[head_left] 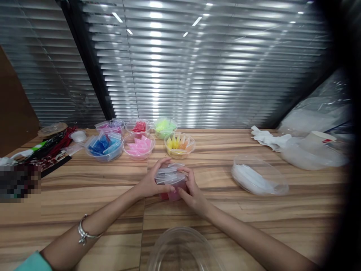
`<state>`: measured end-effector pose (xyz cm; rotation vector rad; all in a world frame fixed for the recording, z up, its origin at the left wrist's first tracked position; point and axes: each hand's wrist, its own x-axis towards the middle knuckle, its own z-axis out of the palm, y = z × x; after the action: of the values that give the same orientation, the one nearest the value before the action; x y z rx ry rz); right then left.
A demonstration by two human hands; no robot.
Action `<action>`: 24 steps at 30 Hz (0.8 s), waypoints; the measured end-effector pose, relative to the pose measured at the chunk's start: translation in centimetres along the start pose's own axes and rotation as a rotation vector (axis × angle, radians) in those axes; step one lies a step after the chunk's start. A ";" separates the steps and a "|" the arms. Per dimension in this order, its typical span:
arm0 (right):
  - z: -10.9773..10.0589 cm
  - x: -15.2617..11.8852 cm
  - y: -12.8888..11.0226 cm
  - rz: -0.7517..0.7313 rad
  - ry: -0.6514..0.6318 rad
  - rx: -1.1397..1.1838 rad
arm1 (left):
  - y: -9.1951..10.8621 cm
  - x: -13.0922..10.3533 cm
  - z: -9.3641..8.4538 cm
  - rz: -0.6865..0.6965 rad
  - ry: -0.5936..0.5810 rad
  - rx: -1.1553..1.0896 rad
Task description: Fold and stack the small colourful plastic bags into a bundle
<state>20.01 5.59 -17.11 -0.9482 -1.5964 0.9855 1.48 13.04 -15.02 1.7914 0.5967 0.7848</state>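
Observation:
My left hand (153, 183) and my right hand (194, 194) close around a bundle of small clear bags (172, 180) in the middle of the table. Red and pink contents show at the bundle's lower part, and the clear tops of the bags overlap. My left fingers wrap the far and left sides; my right fingers press on the right side. Behind the hands stand round clear bowls with colored bags: blue (104, 148), pink (139, 146), and yellow with orange (179, 145).
Purple (110, 127), red (138, 127) and green (165, 127) bowls stand farther back. A clear round lid (182, 248) lies near the front edge. At right are a bowl of white bags (254, 178), white tissue (270, 139) and a paper cup (320, 137). Cords (53, 145) lie at left.

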 end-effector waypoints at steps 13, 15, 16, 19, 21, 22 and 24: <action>-0.3 -0.1 -0.9 -0.227 0.200 -0.387 | -0.2 -0.7 0.9 0.067 -0.028 0.214; -0.2 -0.1 -0.9 -0.190 0.270 -0.418 | -0.4 -0.6 1.1 0.072 0.006 0.174; -0.1 0.0 -0.7 -0.159 0.301 -0.400 | -0.4 -0.5 1.1 0.068 0.021 0.141; 0.0 0.2 -0.1 -0.040 0.286 -0.230 | -0.2 -0.3 1.1 0.048 0.051 0.013; 0.1 0.4 0.4 0.029 0.179 -0.061 | -0.1 -0.2 0.9 -0.003 0.063 -0.069; 0.1 0.4 0.6 0.055 0.129 0.010 | -0.1 -0.1 0.8 -0.044 0.066 -0.090; 0.1 0.6 0.7 0.095 0.091 0.082 | -0.2 0.0 0.7 -0.141 0.059 -0.096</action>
<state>19.84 6.38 -17.62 -1.0050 -1.4356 1.0503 2.01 12.72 -15.39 1.6248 0.7053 0.7587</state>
